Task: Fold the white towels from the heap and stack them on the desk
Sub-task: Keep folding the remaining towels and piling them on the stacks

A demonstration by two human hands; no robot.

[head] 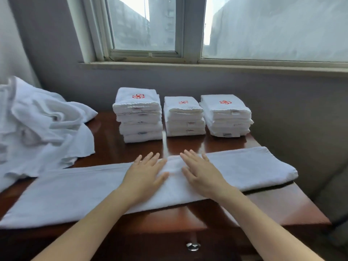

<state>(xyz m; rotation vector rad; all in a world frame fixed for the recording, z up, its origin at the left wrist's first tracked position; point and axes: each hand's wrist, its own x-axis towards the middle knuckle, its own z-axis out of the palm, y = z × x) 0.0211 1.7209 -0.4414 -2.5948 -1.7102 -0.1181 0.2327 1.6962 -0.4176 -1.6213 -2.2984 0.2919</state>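
Left hand (146,173) and right hand (202,174) press flat, fingers (148,158) straight, on towel (66,191) centre; its long axis follows counter (273,208) front edge.

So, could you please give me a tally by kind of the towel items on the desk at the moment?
Stacks of folded towels: 3 (left stack, middle stack, right stack)
Long towel spread across the desk: 1
Heap of unfolded towels: 1
Total: 5
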